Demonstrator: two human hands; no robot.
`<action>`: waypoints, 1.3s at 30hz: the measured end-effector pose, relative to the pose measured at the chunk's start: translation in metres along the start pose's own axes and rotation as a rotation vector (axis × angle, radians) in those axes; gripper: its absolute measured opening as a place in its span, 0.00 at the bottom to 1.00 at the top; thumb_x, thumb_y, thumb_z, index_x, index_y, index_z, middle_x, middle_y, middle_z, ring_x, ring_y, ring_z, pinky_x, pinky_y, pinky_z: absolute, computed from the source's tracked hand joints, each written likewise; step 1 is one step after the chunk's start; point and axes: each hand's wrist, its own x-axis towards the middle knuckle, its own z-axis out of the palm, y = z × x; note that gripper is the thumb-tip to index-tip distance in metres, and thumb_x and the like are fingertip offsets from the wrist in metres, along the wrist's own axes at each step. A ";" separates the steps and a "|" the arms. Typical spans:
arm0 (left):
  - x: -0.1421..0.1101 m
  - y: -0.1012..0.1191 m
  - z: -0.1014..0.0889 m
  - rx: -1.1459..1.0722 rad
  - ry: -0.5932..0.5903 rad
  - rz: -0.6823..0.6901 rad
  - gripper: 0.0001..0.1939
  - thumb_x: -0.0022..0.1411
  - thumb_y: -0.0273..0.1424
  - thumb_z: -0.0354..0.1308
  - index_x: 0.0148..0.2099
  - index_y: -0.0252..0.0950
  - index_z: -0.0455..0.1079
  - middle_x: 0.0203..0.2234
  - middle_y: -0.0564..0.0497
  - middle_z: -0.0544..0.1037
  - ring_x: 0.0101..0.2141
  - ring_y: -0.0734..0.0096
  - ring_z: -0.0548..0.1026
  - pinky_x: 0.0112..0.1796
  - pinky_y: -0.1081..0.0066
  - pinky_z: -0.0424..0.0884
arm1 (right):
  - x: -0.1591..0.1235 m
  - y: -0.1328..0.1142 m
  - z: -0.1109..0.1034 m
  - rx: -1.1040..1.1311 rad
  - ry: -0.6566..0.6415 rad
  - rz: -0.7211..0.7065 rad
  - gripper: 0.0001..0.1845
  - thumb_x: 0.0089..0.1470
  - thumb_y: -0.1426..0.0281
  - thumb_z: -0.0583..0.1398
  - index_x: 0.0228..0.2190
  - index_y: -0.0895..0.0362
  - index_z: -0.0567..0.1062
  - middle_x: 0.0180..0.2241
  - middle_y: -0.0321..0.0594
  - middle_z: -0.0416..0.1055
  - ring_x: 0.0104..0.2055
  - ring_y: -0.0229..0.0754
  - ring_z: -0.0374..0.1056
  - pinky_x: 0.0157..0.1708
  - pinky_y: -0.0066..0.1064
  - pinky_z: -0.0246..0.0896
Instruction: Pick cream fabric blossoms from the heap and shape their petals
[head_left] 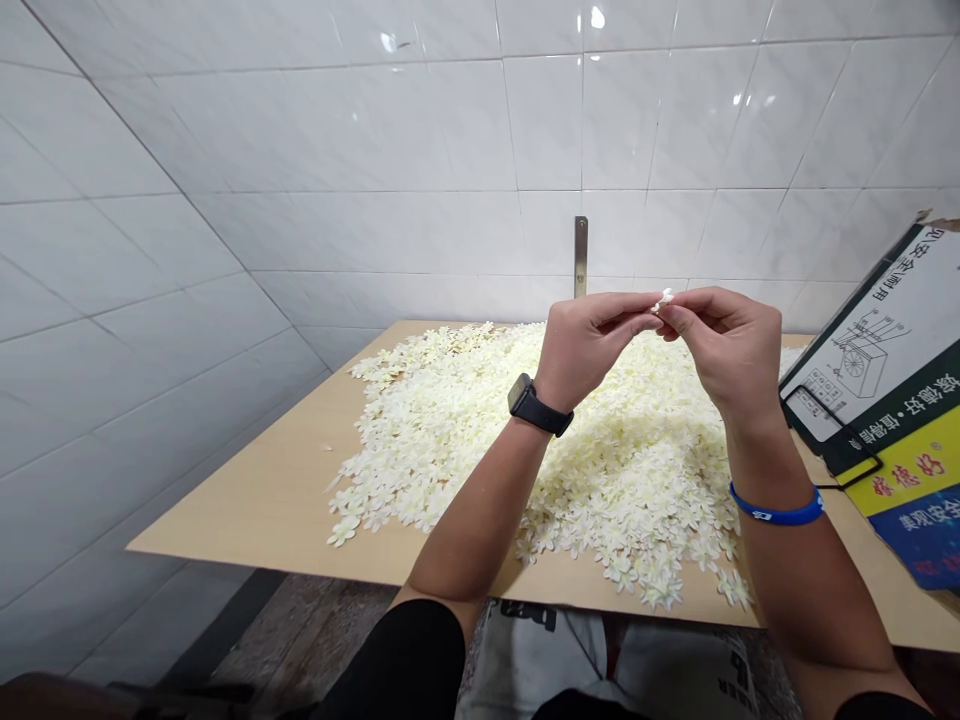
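A small white artificial flower (664, 298) is pinched between the fingertips of both hands, raised above the table. My left hand (589, 340), with a black watch on its wrist, grips it from the left with thumb and forefinger. From the right, my right hand (724, 340), a blue band on its forearm, closes thumb and fingers on the same flower. Part of the flower is hidden by the fingertips. Below both hands spreads a wide heap of loose cream-white flowers (450, 430), a few of them lying apart near the front edge.
The heap lies on a light wooden table (247, 490) set against a white tiled wall (375, 130). A metal bracket (580, 255) is fixed to the wall behind. On the right a printed cardboard box (877, 340) leans beside a black wire stand (862, 440).
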 end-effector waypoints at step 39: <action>0.002 0.000 -0.001 -0.165 -0.007 -0.101 0.06 0.67 0.33 0.62 0.40 0.34 0.75 0.33 0.51 0.82 0.34 0.75 0.82 0.37 0.75 0.80 | 0.003 0.002 -0.010 -0.337 -0.087 -0.034 0.11 0.59 0.71 0.60 0.25 0.56 0.72 0.21 0.33 0.66 0.23 0.35 0.61 0.25 0.30 0.55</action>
